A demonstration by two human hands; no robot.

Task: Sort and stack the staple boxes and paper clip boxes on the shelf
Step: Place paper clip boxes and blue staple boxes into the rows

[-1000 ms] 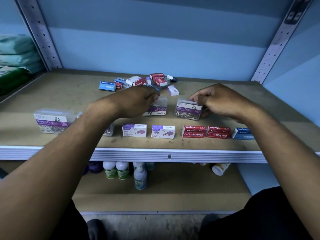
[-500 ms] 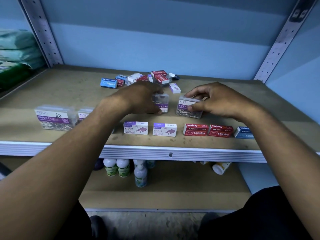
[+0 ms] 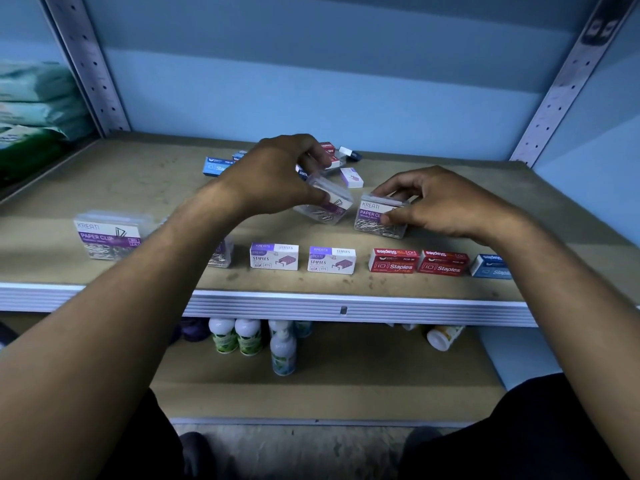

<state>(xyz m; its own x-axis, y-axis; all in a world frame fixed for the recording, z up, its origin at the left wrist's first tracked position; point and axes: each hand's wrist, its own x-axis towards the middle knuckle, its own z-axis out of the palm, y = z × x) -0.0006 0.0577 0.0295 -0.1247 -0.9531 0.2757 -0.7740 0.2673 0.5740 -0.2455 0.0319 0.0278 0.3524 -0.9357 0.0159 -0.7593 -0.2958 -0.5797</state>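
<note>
My left hand [image 3: 277,174] grips a clear paper clip box [image 3: 327,206], tilted and lifted off the shelf [image 3: 145,188]. My right hand [image 3: 440,206] holds a second clear paper clip box [image 3: 377,220] that rests on the shelf. Along the front edge stand two white-purple staple boxes [image 3: 274,257] [image 3: 331,260], two red staple boxes [image 3: 393,260] [image 3: 444,263] and a blue staple box [image 3: 491,267]. A larger paper clip box [image 3: 108,235] stands at the left. Another one [image 3: 221,253] is mostly hidden behind my left forearm.
A loose pile of small staple boxes [image 3: 351,177] lies at the back of the shelf, partly behind my left hand. Green packets [image 3: 31,109] fill the neighbouring bay at left. Several bottles [image 3: 247,336] stand on the lower shelf. Metal uprights [image 3: 568,81] frame the bay.
My left hand has raised and tilted its paper clip box off the shelf. The right hand has kept its box in place on the shelf.
</note>
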